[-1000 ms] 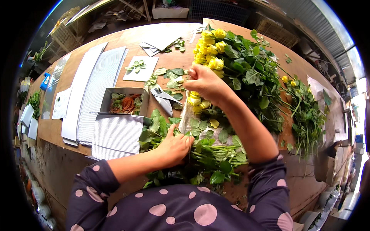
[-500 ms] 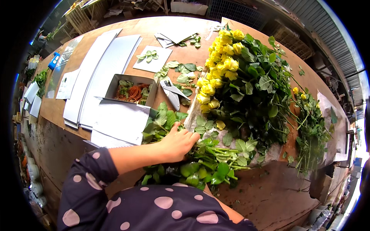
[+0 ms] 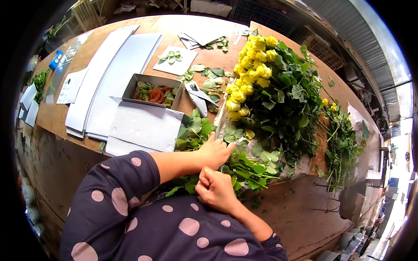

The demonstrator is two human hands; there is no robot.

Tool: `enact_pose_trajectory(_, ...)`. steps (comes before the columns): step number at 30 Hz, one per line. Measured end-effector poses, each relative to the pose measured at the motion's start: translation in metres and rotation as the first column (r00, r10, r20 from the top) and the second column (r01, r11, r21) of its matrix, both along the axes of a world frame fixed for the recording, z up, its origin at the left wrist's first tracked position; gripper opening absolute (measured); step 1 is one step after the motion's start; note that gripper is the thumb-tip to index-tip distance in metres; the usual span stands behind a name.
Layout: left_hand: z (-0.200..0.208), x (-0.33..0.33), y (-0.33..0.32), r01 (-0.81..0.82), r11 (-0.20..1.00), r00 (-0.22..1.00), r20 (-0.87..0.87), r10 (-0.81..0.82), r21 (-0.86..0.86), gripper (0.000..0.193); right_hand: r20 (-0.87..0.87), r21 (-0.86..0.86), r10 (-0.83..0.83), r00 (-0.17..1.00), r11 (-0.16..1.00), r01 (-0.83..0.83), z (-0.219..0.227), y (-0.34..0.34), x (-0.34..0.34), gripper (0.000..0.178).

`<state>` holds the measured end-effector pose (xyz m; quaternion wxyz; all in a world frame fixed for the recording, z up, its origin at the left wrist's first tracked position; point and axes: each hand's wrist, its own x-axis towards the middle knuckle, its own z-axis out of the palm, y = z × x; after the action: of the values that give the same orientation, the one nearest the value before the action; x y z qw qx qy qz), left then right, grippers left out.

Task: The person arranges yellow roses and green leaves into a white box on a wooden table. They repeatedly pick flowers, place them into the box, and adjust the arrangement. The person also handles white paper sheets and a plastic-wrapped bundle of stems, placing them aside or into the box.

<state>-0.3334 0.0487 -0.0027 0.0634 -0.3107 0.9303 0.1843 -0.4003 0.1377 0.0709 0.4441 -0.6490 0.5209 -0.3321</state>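
Close to my body, a bunch of green leafy stems (image 3: 247, 170) lies across the table's near edge, cut ends to the right and leaves (image 3: 193, 128) to the left. My left hand (image 3: 216, 151) is wrapped over the middle of this bunch, thumb side toward the far side. Just below it, my right hand (image 3: 216, 188) is closed in a fist against the bunch; whatever its fingers hold is hidden. Beyond my hands, to the right, lies a big pile of yellow roses (image 3: 250, 71) with dark green leaves.
An open box (image 3: 174, 104) holds orange rubber bands and leaves. Beside it lies a grey stapler (image 3: 197, 99). White corrugated sheets (image 3: 117, 65) are stacked at left, with a shorter sheet (image 3: 143, 126) nearer. Another leafy bunch with few yellow blooms (image 3: 342, 148) lies far right.
My right hand has come up from below the bunch, hidden by my body, and is now closed beside my left hand. The left hand stays on the stems. The view has shifted slightly.
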Motion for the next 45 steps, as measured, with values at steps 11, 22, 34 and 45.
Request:
enact_pose_trajectory(11, -0.013, 0.007, 0.012, -0.003, 0.986, 0.993, -0.120, -0.017, -0.169, 0.030, 0.114, 0.593, 0.119, 0.986, 0.789, -0.163, -0.090, -0.094, -0.121, 0.023)
enact_pose_trajectory(22, -0.021, 0.006, 0.013, -0.066, 0.977, 0.993, -0.109, 0.045, -0.201, 0.020, -0.049, 0.502, 0.143, 0.989, 0.859, -0.099, -0.059, -0.050, -0.136, 0.026)
enact_pose_trajectory(34, -0.016, 0.004, 0.011, -0.013, 0.978, 0.998, -0.064, 0.000, -0.207, 0.026, 0.263, 0.964, -0.936, 0.236, 0.243, -0.108, -0.071, 0.005, -0.156, 0.010)
enact_pose_trajectory(45, -0.034, 0.000, 0.016, -0.104, 0.978, 0.971, -0.230, 0.061, -0.182, 0.029, 0.067, 0.751, -0.157, 0.985, 0.658, 0.054, -0.041, -0.072, -0.083, 0.009)
